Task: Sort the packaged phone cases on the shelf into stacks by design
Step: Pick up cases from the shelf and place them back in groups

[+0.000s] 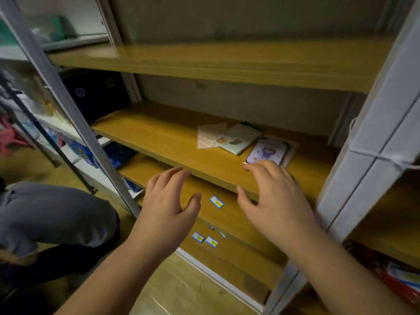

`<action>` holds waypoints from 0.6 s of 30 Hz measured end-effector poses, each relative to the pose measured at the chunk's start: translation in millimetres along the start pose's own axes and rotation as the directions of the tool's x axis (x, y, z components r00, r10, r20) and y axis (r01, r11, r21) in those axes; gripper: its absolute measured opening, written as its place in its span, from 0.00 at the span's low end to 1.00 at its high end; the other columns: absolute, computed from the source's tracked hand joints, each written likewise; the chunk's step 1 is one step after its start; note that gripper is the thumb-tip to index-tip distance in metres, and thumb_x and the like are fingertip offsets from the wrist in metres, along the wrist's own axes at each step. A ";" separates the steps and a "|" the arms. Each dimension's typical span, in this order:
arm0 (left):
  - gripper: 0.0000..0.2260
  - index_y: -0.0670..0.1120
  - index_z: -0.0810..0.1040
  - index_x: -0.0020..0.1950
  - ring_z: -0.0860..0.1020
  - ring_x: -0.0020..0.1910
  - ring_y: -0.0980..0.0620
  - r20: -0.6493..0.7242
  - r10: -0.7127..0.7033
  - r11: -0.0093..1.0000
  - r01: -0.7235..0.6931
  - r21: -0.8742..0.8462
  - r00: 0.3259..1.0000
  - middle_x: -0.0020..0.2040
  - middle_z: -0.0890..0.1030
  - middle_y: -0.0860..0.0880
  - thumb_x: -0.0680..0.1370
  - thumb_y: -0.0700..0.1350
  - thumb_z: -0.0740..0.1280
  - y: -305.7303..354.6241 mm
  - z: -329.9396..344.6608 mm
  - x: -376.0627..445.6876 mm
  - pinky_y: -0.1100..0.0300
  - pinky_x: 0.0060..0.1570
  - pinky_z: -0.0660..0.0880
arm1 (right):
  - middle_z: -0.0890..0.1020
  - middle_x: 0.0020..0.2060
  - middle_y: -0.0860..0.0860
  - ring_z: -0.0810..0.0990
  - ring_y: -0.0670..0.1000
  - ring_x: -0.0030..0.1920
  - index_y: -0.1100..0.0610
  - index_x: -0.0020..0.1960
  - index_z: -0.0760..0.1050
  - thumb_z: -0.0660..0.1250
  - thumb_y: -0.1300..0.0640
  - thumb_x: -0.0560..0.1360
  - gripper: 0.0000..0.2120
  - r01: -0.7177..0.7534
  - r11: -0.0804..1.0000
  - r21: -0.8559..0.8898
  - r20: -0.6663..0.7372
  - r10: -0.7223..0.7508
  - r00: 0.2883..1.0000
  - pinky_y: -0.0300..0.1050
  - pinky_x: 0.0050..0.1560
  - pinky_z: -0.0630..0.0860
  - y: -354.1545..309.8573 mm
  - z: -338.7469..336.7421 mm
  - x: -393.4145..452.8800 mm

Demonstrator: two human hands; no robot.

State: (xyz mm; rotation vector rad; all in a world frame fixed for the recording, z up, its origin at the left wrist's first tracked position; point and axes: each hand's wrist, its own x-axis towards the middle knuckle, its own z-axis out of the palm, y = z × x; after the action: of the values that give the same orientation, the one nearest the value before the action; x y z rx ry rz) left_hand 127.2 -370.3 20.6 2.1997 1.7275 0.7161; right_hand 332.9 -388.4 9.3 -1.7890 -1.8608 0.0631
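Observation:
Three packaged phone cases lie on the middle wooden shelf [159,142], toward its right. A pink patterned case [208,136] is leftmost, and a pale green case [238,138] with brown shapes partly overlaps it. A lilac case [266,152] with a cartoon figure lies to their right on another pack. My right hand [272,196] hovers open just in front of the lilac case, fingertips near its lower edge. My left hand [168,201] is open and empty, level with the shelf's front edge.
A lower shelf [238,226] carries small blue-and-yellow stickers [217,201]. White metal uprights [363,155] frame the unit on the right, a grey post [75,114] on the left. Another person in grey crouches at lower left [52,214]. Red packs [391,276] sit at lower right.

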 end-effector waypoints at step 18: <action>0.29 0.51 0.67 0.76 0.65 0.71 0.47 0.231 0.184 0.982 -0.191 0.008 0.955 0.73 0.70 0.50 0.79 0.65 0.57 -21.3 79.5 163.6 0.52 0.68 0.63 | 0.69 0.67 0.41 0.66 0.45 0.69 0.43 0.73 0.64 0.60 0.41 0.78 0.24 -0.282 0.947 -0.153 0.070 0.295 0.953 0.46 0.69 0.65 25.7 28.9 53.4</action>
State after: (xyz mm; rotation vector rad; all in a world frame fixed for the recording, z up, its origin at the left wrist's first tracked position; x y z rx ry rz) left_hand 179.5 -199.7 -20.8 2.3829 1.4409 0.4552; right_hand 346.4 -325.9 -6.6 -2.1816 -1.6858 0.1276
